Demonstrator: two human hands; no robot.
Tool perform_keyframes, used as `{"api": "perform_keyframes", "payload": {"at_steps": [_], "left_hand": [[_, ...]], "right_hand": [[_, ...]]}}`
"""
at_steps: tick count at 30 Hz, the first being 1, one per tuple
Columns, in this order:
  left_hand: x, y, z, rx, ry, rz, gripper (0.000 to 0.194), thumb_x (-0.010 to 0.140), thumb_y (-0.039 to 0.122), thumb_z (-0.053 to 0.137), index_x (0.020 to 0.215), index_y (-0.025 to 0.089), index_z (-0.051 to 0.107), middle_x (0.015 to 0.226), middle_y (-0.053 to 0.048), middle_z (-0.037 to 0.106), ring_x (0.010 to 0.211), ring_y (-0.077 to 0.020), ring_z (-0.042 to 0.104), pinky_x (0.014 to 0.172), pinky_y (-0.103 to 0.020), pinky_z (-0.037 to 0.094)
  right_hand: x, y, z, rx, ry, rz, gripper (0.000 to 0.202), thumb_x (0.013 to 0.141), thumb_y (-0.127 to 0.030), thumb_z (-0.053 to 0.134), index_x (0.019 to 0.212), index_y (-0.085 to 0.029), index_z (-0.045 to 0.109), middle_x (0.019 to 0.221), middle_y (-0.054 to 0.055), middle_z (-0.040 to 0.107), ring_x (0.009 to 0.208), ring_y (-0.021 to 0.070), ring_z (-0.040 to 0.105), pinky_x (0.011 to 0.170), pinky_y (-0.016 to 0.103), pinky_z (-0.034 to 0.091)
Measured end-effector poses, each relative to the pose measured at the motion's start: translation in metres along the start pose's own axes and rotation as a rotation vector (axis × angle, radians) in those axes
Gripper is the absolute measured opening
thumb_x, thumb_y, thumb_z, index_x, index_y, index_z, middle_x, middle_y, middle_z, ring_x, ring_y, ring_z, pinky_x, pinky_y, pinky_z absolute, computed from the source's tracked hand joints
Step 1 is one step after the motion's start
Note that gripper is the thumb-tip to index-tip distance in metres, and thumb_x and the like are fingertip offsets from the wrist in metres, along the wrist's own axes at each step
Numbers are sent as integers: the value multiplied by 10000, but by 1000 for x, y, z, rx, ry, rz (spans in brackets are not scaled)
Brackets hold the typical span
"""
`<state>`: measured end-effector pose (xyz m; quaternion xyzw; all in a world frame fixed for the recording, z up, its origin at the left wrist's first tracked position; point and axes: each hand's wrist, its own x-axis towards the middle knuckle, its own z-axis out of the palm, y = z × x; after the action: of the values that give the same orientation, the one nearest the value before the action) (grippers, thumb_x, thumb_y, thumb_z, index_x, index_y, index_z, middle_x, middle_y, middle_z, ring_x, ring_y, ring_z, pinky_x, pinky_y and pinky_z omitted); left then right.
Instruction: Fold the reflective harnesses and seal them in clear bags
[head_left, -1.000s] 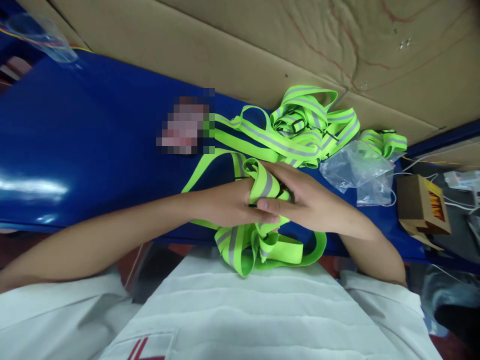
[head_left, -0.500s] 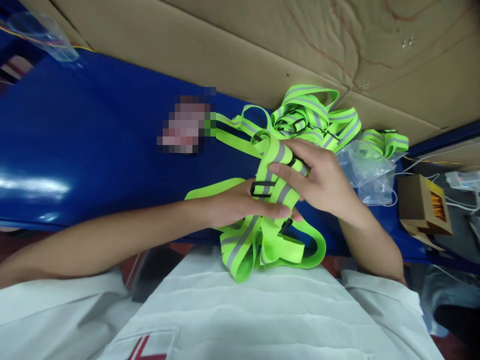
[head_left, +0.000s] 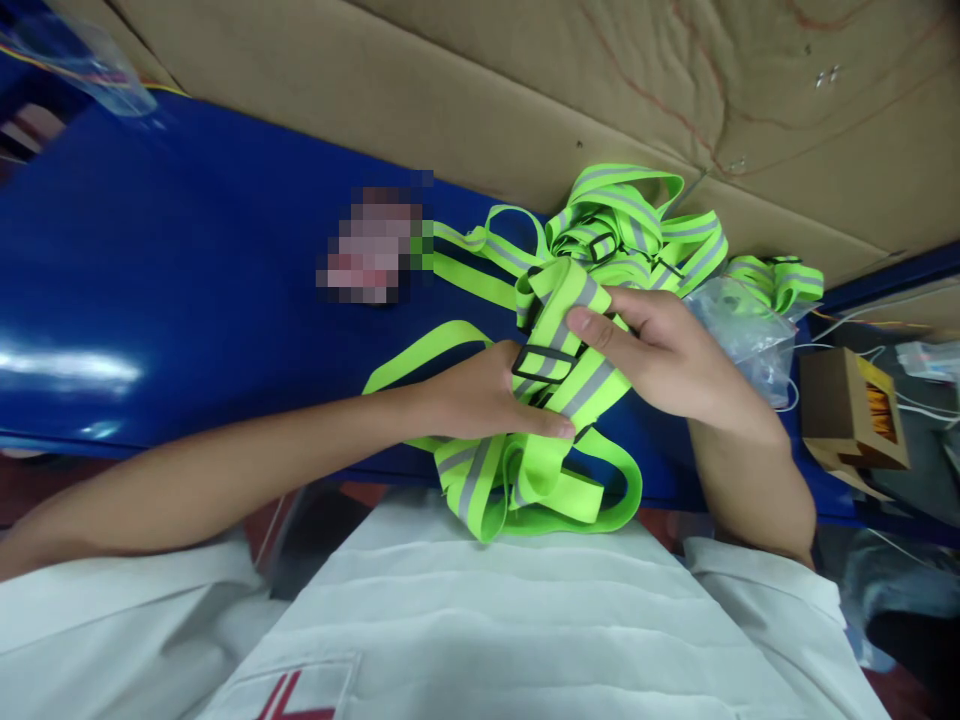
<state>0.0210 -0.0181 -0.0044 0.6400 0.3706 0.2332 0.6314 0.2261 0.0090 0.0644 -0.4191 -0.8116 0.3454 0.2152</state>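
Between my hands is a bundle of neon-green reflective strap (head_left: 480, 480) with a grey stripe and black buckles. My left hand (head_left: 495, 395) is closed on it from the left, thumb across the front and the other fingers hidden behind. A black slide buckle (head_left: 545, 364) lies just above that thumb. My right hand (head_left: 651, 345) pinches the upper folds of the strap from the right, thumb on top. Loose loops hang below my hands over the table's front edge, close to my white clothing.
More green straps are heaped (head_left: 622, 225) against the cardboard wall (head_left: 450, 100). To the right are a clear plastic bag (head_left: 750, 330) and a small cardboard box (head_left: 851, 405). A blurred-out item (head_left: 371, 245) lies on the blue table (head_left: 225, 270). A clear plastic cup (head_left: 112, 75) is at far left.
My right hand has shifted slightly right and down, and the upper strap folds now spread further right. The buckle near my left thumb has moved a little right and tilted. My left hand keeps its hold.
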Motion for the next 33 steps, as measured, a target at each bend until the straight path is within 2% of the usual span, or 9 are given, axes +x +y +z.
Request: {"api": "perform_keyframes", "payload": {"at_steps": [6,9,12,16,20,24,27,30,33], "left_hand": [[0,-1,5,-74,-28,0,369,804,400,854,1070,164,756,1029,-27,802,1026,-261,748,883,-342,574],[-2,1,4,-116,-116,-25,375,833,431,836,1081,160,762,1057,-49,806,1037,-271,754,923,-368,573],[-2,2,1,-208,-181,-69,414,816,444,857,1117,177,757,1087,-48,807,1025,-257,759,919,-354,579],[-3,-2,1,-127,-185,-48,430,781,449,880,1085,178,744,1052,-44,792,1004,-251,739,863,-328,577],[-4,-4,2,-20,-221,88,334,857,459,793,978,158,714,967,-46,751,916,-226,697,808,-312,564],[-4,-3,0,50,-219,161,306,896,461,736,942,163,688,956,-42,731,897,-215,669,816,-305,556],[-4,-1,-3,80,-201,165,313,904,466,717,985,164,690,985,-41,736,939,-224,667,849,-310,552],[-5,2,-6,116,-145,127,323,904,474,706,984,162,681,977,-40,724,939,-228,654,831,-307,539],[-5,4,-8,123,-118,131,288,899,454,717,927,170,678,944,-33,703,918,-219,631,825,-298,518]], "right_hand": [[-4,-4,-2,-144,67,-43,379,1032,-528,597,821,-223,676,702,-1,610,645,149,515,593,302,419],[-2,2,-5,-10,62,-34,260,997,-495,668,1060,-250,727,752,-12,626,665,155,559,590,292,448],[1,7,-8,134,38,20,403,958,-468,733,1306,-274,674,714,-42,588,596,136,542,524,266,425],[1,10,-14,253,51,76,402,943,-439,759,1305,-274,701,655,-59,548,530,103,496,468,230,384],[5,16,-18,416,-56,149,364,947,-457,738,1260,-274,714,878,-11,734,710,156,671,613,284,562],[9,24,-11,139,-146,34,254,1021,-444,619,1160,-279,753,1100,18,785,984,219,736,899,381,610],[5,21,-5,-104,-43,-86,261,1057,-390,559,1169,-257,754,1211,55,775,1141,252,715,1044,421,550],[-4,7,-3,-222,108,-121,289,1084,-379,509,1176,-242,747,1198,83,778,1146,269,717,1031,428,537],[-11,-3,0,-222,-29,-134,335,1083,-444,512,1258,-245,717,1287,86,761,1186,283,718,1001,420,551]]}}
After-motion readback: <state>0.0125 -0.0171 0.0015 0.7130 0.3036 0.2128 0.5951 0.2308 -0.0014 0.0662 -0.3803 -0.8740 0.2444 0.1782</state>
